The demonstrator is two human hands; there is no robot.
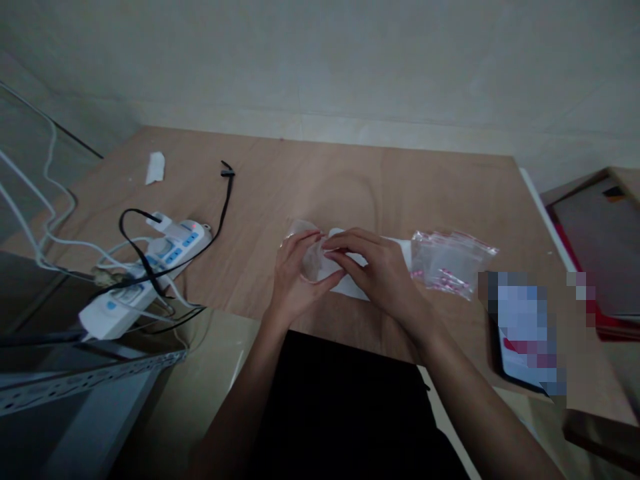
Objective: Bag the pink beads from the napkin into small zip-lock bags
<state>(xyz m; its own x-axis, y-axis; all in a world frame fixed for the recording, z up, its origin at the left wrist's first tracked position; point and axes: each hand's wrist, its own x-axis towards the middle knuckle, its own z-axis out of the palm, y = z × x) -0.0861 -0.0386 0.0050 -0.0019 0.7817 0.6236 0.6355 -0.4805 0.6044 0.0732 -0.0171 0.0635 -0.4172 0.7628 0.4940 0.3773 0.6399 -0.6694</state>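
Note:
A clear plastic bag point(311, 263) is curled in my left hand point(295, 273), whose fingers and thumb close around it. My right hand point(383, 273) meets it from the right, with thumb and fingertips pinched together at the bag's edge. Whatever sits between those fingertips is too small to make out. Under both hands lies a white sheet point(353, 287), partly covered. Just right of my right hand, several clear zip bags point(443, 257) with red seal lines lie in a pile, and small pink pieces point(447, 279) show at their lower end.
On the left, a white power strip point(175, 257) carries plugs and tangled cables. A black cable point(231, 193) runs over the wooden table point(320, 170). A white scrap point(155, 168) lies at the back left. A phone point(525, 333), partly blurred, lies near the right front edge.

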